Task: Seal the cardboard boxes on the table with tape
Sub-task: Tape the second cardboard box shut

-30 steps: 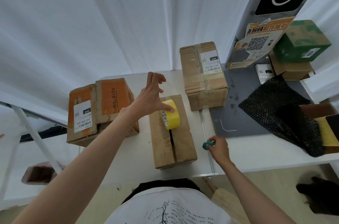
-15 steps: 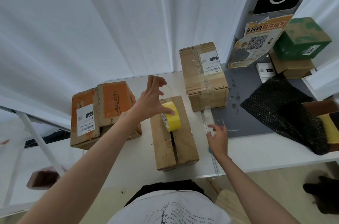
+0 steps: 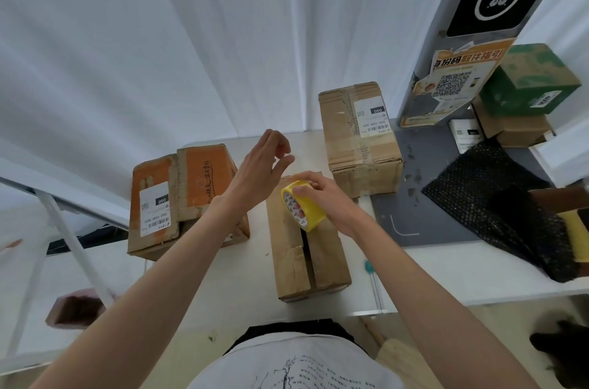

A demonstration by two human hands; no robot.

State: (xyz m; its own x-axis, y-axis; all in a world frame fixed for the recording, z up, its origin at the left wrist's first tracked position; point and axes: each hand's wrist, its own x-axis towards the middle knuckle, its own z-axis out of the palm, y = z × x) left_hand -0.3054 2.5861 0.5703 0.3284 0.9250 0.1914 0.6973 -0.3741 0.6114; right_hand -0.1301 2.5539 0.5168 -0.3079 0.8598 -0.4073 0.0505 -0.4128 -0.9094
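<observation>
While the right hand (image 3: 322, 199) curls its fingers (image 3: 304, 189) over the top of the yellow tape roll (image 3: 302, 210), the roll stands on edge on the middle cardboard box (image 3: 306, 248), right at the far end of the box's open centre seam. The left hand (image 3: 258, 170) hovers just beside and above it, fingers loosely bent and thumb close to them; whether a clear strip of tape is pinched there I cannot tell, since nothing shows between the fingertips.

The main risk, as I judge it, lies in that seam: the two top flaps stand apart with a dark gap between them, so tape pulled along now could bridge the gap slack or sink into it, leaving a weak seal. Pressing the flaps together first would help. If the left hand does hold a free end, it could fold back on itself or stick to the fingers. The roll, balanced on its edge, could also tip or roll off the box if the grip loosens.

An orange-topped box (image 3: 188, 197) sits to the left on the white tabletop (image 3: 223, 286), and a taller labelled box (image 3: 360, 140) stands behind to the right; both seem taped already, though I cannot be sure. A small teal object (image 3: 369, 267) lies on the tabletop near the right forearm and could be knocked off.
</observation>
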